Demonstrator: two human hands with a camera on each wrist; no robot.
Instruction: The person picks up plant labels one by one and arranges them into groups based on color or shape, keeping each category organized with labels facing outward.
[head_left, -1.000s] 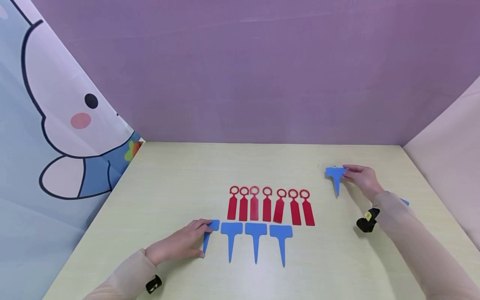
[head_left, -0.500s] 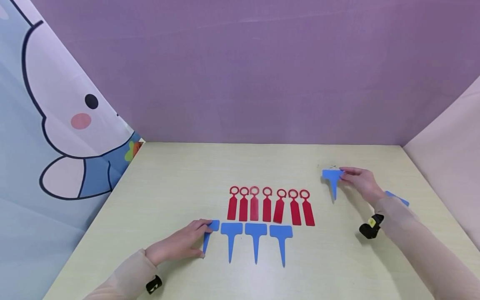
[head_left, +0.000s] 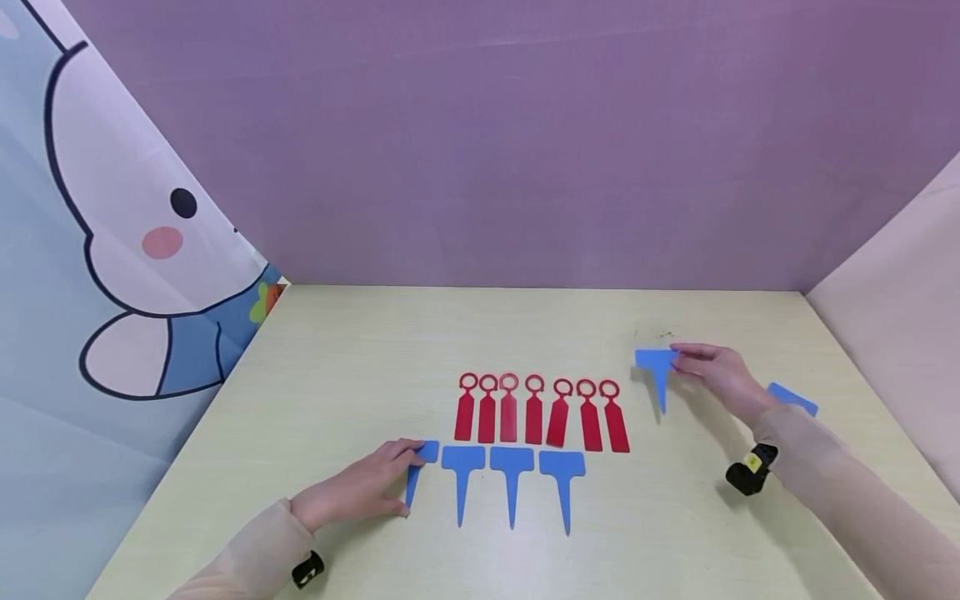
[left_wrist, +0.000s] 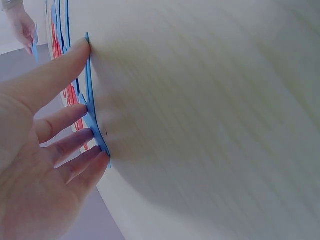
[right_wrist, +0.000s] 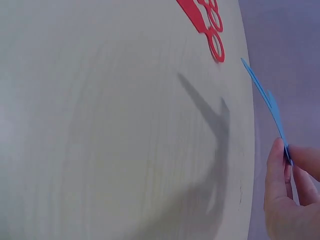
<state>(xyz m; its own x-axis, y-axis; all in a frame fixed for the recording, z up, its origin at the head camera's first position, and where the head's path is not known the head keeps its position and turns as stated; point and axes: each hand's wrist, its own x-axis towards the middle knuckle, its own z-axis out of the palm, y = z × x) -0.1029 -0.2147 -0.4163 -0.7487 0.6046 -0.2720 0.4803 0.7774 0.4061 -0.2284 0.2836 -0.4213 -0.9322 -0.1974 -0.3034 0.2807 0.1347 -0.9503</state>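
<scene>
In the head view my right hand pinches a blue T-shaped plant label by one end of its head, raised off the table with its spike pointing down. The right wrist view shows the same label nearly edge-on between thumb and fingers. My left hand rests on another blue plant label lying flat; its fingertips touch the head and the thumb lies by the spike's tip. To the right of it lie three more blue plant labels in a row. Behind them is a row of several red ring-topped tags.
One more blue label lies at the right, partly hidden by the right sleeve. The pale wooden table meets a purple backdrop behind and a printed cartoon cloth on the left.
My right hand has carried the blue plant label a little left and toward me, uncovering more of the label at the right. The left hand has stayed in place.
</scene>
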